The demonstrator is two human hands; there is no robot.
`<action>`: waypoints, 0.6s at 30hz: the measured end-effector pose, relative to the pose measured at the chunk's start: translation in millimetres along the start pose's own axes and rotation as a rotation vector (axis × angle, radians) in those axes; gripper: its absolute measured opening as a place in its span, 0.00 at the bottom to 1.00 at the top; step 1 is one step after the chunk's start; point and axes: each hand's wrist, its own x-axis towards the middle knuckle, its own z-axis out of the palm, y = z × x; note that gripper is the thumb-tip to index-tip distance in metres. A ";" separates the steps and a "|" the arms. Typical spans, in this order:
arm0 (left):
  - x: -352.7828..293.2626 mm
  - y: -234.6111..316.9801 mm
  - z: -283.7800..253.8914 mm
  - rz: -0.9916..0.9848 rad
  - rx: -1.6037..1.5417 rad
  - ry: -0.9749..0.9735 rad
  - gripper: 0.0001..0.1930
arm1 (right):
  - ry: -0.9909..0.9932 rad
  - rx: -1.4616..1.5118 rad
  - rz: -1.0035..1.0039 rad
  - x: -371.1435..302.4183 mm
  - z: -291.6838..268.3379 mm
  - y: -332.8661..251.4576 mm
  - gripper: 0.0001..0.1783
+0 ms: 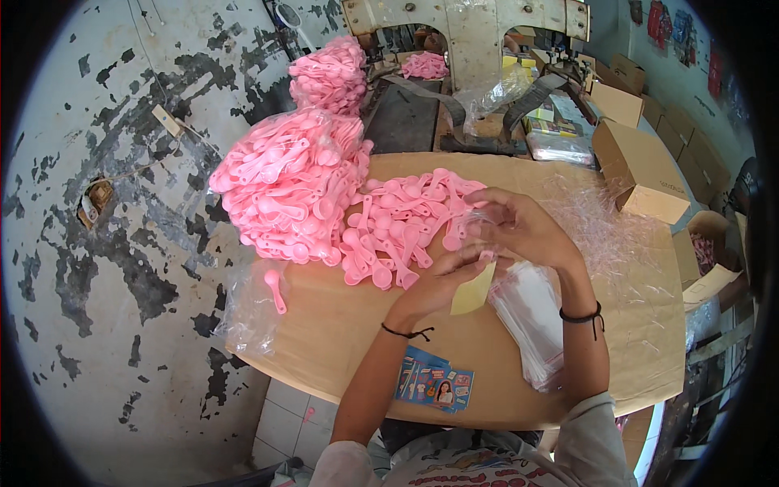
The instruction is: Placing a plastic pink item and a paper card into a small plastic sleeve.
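My left hand [438, 284] is closed on a pale yellow card [473, 294] that hangs below its fingers. A bit of pink shows at its fingertips. My right hand [527, 231] is just above and to the right, with bent fingers; something clear, like thin plastic, shows by them, but what they grip is hard to make out. Beyond both hands lies a loose heap of pink plastic spoons [393, 219]. A stack of clear plastic bags [531, 325] lies under my right forearm. Blue printed cards [434, 381] rest near the table's front edge.
A big clear bag packed with pink spoons [284, 183] stands at the left, another [329, 73] behind it. One pink spoon [276, 290] lies on crumpled plastic [247, 316]. Clear plastic scraps [600, 231] cover the right side. Cardboard boxes [637, 174] and a metal machine frame [471, 49] stand beyond.
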 end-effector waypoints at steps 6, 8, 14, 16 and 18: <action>-2.5 -3.1 -17.2 0.060 0.009 0.024 0.20 | -0.126 0.143 -0.014 2.0 5.2 -7.8 0.12; 5.2 -11.6 -23.5 0.118 -0.057 0.114 0.19 | -0.093 0.038 -0.100 2.2 11.4 -4.4 0.12; 5.5 -13.8 -17.2 0.246 0.337 0.386 0.16 | 0.158 -0.541 -0.464 3.9 28.2 -2.9 0.11; 4.3 -14.5 -17.5 0.213 0.410 0.416 0.15 | 0.130 -0.552 -0.423 3.7 29.9 -0.4 0.10; 5.0 -13.6 -18.4 0.212 0.490 0.428 0.14 | 0.094 -0.560 -0.370 6.0 31.9 8.9 0.09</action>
